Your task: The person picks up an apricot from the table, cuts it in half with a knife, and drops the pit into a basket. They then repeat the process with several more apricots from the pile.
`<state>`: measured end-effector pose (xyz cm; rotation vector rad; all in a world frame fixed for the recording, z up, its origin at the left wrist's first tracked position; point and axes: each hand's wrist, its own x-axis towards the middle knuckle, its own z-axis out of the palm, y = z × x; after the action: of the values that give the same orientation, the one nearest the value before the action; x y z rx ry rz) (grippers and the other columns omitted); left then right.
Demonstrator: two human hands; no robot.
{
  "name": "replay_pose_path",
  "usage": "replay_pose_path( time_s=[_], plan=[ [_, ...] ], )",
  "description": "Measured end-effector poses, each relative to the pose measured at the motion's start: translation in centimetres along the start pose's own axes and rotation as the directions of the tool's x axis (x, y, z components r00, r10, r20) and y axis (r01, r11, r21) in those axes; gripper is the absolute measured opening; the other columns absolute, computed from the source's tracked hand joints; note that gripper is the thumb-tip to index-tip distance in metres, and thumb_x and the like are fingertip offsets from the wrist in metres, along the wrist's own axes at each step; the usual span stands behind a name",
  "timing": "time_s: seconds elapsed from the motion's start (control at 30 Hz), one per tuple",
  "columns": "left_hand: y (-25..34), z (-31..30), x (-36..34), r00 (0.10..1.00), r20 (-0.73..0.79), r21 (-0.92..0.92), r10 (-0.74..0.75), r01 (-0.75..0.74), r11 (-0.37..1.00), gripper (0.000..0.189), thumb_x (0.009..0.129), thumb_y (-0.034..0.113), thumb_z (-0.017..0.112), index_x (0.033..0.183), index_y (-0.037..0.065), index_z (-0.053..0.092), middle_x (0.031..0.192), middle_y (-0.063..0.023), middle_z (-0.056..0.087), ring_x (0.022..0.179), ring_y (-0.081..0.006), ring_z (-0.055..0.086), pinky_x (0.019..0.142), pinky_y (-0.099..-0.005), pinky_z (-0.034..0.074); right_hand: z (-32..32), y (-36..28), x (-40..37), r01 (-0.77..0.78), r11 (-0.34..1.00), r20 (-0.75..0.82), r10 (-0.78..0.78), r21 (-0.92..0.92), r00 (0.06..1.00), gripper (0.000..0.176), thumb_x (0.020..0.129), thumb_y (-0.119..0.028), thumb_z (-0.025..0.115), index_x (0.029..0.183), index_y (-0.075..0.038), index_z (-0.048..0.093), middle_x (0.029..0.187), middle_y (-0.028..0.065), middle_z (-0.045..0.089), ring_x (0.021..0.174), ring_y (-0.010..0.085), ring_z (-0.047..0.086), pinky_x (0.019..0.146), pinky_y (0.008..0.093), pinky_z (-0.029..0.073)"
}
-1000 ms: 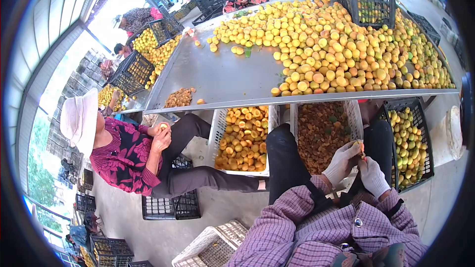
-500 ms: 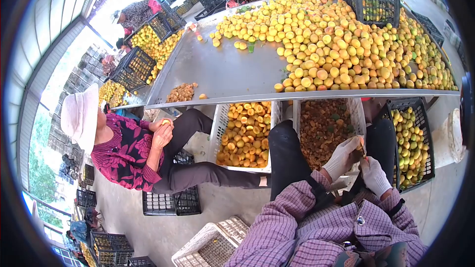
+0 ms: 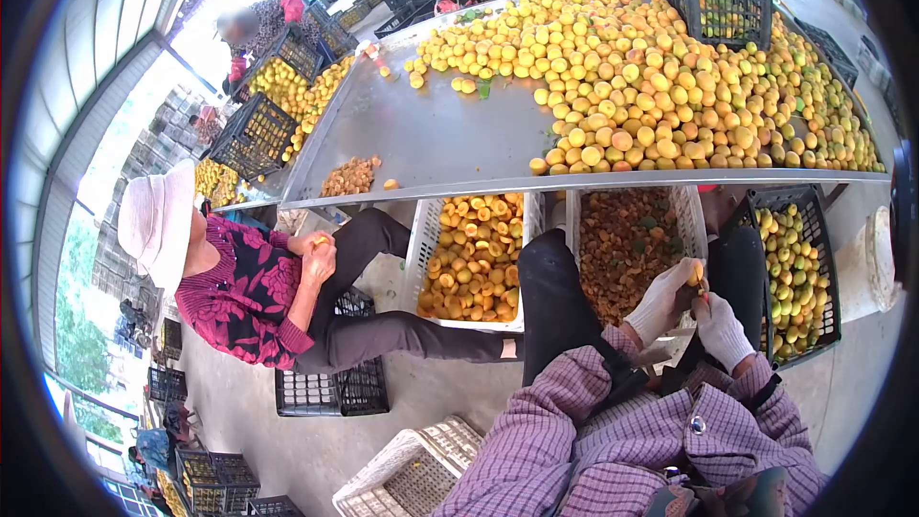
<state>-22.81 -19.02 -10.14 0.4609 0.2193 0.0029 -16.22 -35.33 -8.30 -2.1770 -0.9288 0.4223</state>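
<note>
My left hand, in a white knit glove, is closed around an apricot above my lap. Close against it, my right hand, gloved too, has its fingers pinched together at the fruit's lower side. Whatever sits in that pinch is too small to make out. Just beyond my hands, between my knees, stands a white crate of brown apricot pits. Left of my knee is a white crate of halved apricots. A black crate of whole, greenish-yellow apricots stands to my right.
A metal table ahead carries a large heap of apricots and a small pile of pits. A co-worker in a pale hat sits at my left, holding fruit. A white crate lies on the floor behind.
My left hand has turned slightly, so the apricot shows more at its fingertips. My right hand has shifted a little left and up. The co-worker's hands moved slightly.
</note>
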Motion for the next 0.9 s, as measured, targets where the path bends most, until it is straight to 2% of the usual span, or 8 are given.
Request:
replay_pose_path(
  time_s=[0.07, 0.13, 0.27, 0.43, 0.5, 0.67, 0.73, 0.9],
  plan=[
    [0.3, 0.3, -0.2, 0.999, -0.046, 0.064, 0.016, -0.013, 0.998, 0.053, 0.101, 0.043, 0.064, 0.135, 0.002, 0.058, 0.118, -0.0065, 0.063, 0.107, -0.0203, 0.062, 0.1, -0.0326, 0.049, -1.1, -2.1, 1.0, -0.004, 1.0, -0.005, 0.004, -0.005, 1.0, 0.04, 0.108, -0.035, 0.044, 0.095, 0.0, 0.059, 0.067, 0.0054, 0.057, 0.056, 0.0172, 0.057, 0.054, 0.0325, 0.046],
    [0.8, 0.9, -0.6, 0.995, -0.096, 0.127, 0.04, -0.028, 0.992, 0.052, 0.102, 0.043, 0.063, 0.135, 0.002, 0.058, 0.118, -0.0069, 0.063, 0.106, -0.0204, 0.062, 0.1, -0.0328, 0.049, -3.4, -6.3, 1.2, -0.52, 0.823, 0.37, 0.422, 0.226, 0.828, 0.04, 0.107, -0.034, 0.045, 0.097, 0.002, 0.06, 0.071, 0.0099, 0.061, 0.065, 0.0212, 0.062, 0.062, 0.0365, 0.05],
    [0.8, 0.5, -0.5, 0.984, -0.117, 0.089, 0.131, -0.121, 0.989, 0.047, 0.101, 0.04, 0.066, 0.13, 0.004, 0.06, 0.11, -0.0053, 0.064, 0.096, -0.0183, 0.062, 0.089, -0.0314, 0.052, -2.7, -5.9, -0.4, -0.498, 0.842, 0.354, 0.41, 0.206, 0.841, 0.041, 0.107, -0.033, 0.046, 0.099, 0.004, 0.06, 0.075, 0.0123, 0.063, 0.072, 0.0237, 0.065, 0.069, 0.0395, 0.051],
    [0.4, 0.2, 0.0, 0.998, 0.014, -0.108, 0.056, -0.054, 0.993, 0.051, 0.101, 0.038, 0.067, 0.137, 0.003, 0.058, 0.114, -0.0033, 0.063, 0.102, -0.0163, 0.061, 0.093, -0.0307, 0.051, -1.2, -2.8, -0.5, -0.147, 0.982, 0.043, 0.153, -0.121, 0.987, 0.04, 0.107, -0.032, 0.047, 0.098, 0.004, 0.06, 0.075, 0.0102, 0.063, 0.07, 0.0215, 0.062, 0.068, 0.0376, 0.051],
    [0.7, 1.0, -0.4, 0.995, -0.033, 0.213, 0.099, -0.09, 0.973, 0.052, 0.101, 0.04, 0.066, 0.136, 0.003, 0.056, 0.113, -0.0033, 0.062, 0.103, -0.0159, 0.061, 0.096, -0.0306, 0.05, -1.6, -2.7, 0.7, -0.177, 0.984, 0.099, 0.178, -0.013, 0.979, 0.039, 0.107, -0.031, 0.047, 0.099, 0.004, 0.061, 0.077, 0.0131, 0.064, 0.073, 0.025, 0.064, 0.07, 0.039, 0.051],
    [0.3, 0.3, -0.3, 0.991, -0.047, 0.192, 0.122, -0.111, 0.975, 0.055, 0.1, 0.042, 0.067, 0.135, 0.0, 0.057, 0.116, -0.004, 0.063, 0.106, -0.0169, 0.061, 0.098, -0.0316, 0.049, -1.8, -3.5, 0.5, -0.321, 0.942, 0.231, 0.291, 0.1, 0.928, 0.037, 0.106, -0.03, 0.049, 0.104, 0.004, 0.062, 0.083, 0.0185, 0.067, 0.082, 0.0318, 0.068, 0.078, 0.0421, 0.052],
    [0.1, -0.1, -0.1, 0.997, -0.004, -0.091, 0.08, -0.08, 0.993, 0.046, 0.103, 0.038, 0.064, 0.132, 0.003, 0.059, 0.111, -0.0027, 0.063, 0.1, -0.0158, 0.061, 0.089, -0.0302, 0.051, -0.4, -1.9, -0.6, -0.125, 0.992, 0.066, 0.126, -0.018, 0.99, 0.038, 0.107, -0.032, 0.049, 0.1, 0.003, 0.062, 0.075, 0.0134, 0.064, 0.072, 0.0268, 0.066, 0.068, 0.0395, 0.051],
    [0.2, 0.1, -0.2, 1.0, -0.009, 0.02, 0.013, -0.013, 1.0, 0.048, 0.101, 0.039, 0.065, 0.133, 0.003, 0.059, 0.114, -0.0035, 0.064, 0.103, -0.0171, 0.062, 0.094, -0.0321, 0.05, -0.5, -1.2, 1.2, -0.13, 0.988, 0.062, 0.125, 0.084, 0.99, 0.037, 0.107, -0.033, 0.047, 0.093, -0.001, 0.06, 0.063, 0.0033, 0.054, 0.051, 0.0152, 0.052, 0.05, 0.0312, 0.041]
  ],
)
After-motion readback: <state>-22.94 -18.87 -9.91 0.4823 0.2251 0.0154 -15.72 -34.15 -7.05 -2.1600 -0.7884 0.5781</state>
